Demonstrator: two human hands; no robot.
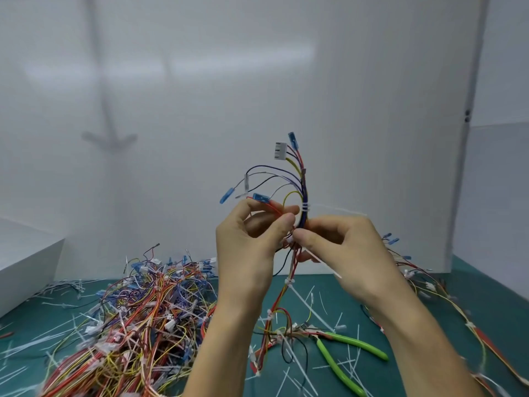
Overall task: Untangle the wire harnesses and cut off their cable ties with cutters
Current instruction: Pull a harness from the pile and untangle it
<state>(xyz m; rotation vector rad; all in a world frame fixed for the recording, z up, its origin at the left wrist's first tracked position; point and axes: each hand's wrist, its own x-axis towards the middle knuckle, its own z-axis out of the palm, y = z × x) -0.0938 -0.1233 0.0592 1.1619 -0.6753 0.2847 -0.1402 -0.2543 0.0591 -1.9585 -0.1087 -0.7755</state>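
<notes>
Your left hand (pixel 252 239) and right hand (pixel 343 250) both pinch one wire harness (pixel 302 190), held upright above the green mat (pixel 486 287), with your fingertips meeting just below its white cable tie (pixel 305 208). The green-handled cutters (pixel 343 351) lie on the mat beneath, beside the tangled heap of harnesses (pixel 137 316).

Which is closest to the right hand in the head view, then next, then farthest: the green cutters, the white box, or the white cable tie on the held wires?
1. The white cable tie, just above the right hand on the held wires.
2. The green cutters, below the hand on the mat.
3. The white box, far off at the left edge.
</notes>
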